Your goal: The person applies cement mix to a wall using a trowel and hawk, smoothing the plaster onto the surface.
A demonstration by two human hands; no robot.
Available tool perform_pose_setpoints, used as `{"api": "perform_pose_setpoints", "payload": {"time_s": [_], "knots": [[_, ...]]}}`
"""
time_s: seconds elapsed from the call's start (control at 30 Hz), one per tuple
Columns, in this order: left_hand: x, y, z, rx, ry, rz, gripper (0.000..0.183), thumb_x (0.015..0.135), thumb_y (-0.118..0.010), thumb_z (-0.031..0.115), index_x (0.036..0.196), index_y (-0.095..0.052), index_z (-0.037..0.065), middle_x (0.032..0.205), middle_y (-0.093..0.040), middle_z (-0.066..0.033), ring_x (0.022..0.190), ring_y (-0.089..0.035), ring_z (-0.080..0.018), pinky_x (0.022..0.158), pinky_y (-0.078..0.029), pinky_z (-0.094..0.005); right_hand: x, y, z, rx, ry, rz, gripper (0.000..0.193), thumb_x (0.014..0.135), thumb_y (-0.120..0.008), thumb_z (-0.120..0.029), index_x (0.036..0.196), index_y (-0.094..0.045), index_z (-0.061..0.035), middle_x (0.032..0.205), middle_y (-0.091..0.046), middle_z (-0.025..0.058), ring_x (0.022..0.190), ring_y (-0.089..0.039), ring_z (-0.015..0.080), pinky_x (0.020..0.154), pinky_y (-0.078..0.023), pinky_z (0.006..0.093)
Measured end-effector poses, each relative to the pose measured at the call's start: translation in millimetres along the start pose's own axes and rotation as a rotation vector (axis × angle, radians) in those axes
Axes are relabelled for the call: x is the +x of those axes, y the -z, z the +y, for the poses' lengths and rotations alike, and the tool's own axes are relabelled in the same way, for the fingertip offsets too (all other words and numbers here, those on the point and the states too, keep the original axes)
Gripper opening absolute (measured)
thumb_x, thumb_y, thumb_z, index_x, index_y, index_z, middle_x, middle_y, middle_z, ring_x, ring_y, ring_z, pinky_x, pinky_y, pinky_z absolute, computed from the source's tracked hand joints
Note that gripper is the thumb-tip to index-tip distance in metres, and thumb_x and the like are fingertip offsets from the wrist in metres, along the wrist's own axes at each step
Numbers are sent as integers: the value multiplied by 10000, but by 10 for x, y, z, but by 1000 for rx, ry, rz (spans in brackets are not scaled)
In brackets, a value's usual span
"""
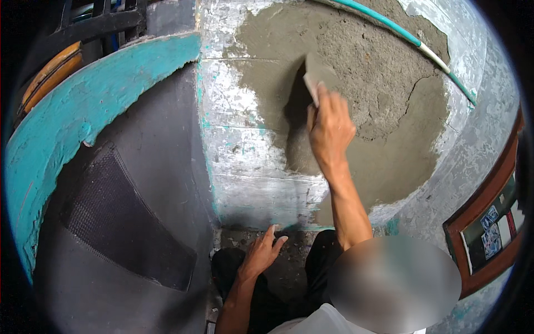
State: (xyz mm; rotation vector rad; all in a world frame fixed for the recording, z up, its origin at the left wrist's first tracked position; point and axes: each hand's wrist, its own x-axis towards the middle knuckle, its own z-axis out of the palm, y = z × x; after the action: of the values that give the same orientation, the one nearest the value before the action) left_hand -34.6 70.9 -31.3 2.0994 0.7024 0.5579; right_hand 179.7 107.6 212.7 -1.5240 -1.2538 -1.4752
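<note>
My right hand (332,125) grips a flat-bladed trowel (321,71), with its grey blade against the wall. Under and around the blade spreads wet grey mortar (272,39), bordering a patch of rough, crumbly cement (372,72) with a crack on its right side. The hand is slightly blurred, and the trowel's handle is mostly hidden in it. Down by my knees, my left hand (260,253) hangs with thumb and forefinger apart, just in front of the wall's foot. Nothing shows in it.
A green and white pipe (400,30) crosses the wall at upper right. At left, a chipped turquoise ledge (100,83) curves over a dark grey panel with a textured black strip (122,217). A brown wooden frame (453,234) stands at right. Debris covers the floor (292,250).
</note>
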Motion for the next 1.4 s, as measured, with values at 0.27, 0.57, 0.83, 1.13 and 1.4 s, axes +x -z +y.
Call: {"api": "perform_pose_setpoints", "payload": {"time_s": [0.27,0.57,0.83,1.13,1.4], "knots": [[45,-103,-16,5,-118,67,530,1078,-614,413,1418,-547,12,1098,-741,-306,1047,-706,-521,925,-556,-578,-384,-226,-723,188,304,-238,391,897,-650,-19,1284,-679,27,987,-685,103,847,-661,221,574,-570,346],[54,-41,-42,6,2,-32,589,1080,-635,416,1461,-523,-20,1240,-698,-346,1148,-694,-505,961,-553,-554,158,-114,-340,-205,233,-118,371,914,-660,-77,1275,-690,1,1052,-694,82,933,-661,216,642,-581,348],[13,-77,-82,3,-78,72,537,1083,-613,405,1433,-530,5,1084,-742,-303,1016,-706,-531,904,-554,-588,492,-96,-213,17,256,14,353,899,-689,-85,1239,-694,7,1006,-689,109,855,-666,243,613,-576,359],[7,-4,-51,-37,-58,-20,589,1090,-618,418,1434,-530,-52,1229,-704,-334,1140,-692,-513,951,-555,-553,102,-21,-458,187,622,-324,369,884,-693,-48,1249,-695,2,1134,-711,80,1027,-668,212,679,-582,342],[37,-77,-114,-16,-31,2,553,1085,-631,402,1436,-539,-15,1213,-711,-326,1125,-695,-506,940,-555,-548,1363,-221,90,-296,695,94,403,888,-702,-158,1272,-694,-39,1213,-669,62,1027,-616,175,726,-563,332]]}}
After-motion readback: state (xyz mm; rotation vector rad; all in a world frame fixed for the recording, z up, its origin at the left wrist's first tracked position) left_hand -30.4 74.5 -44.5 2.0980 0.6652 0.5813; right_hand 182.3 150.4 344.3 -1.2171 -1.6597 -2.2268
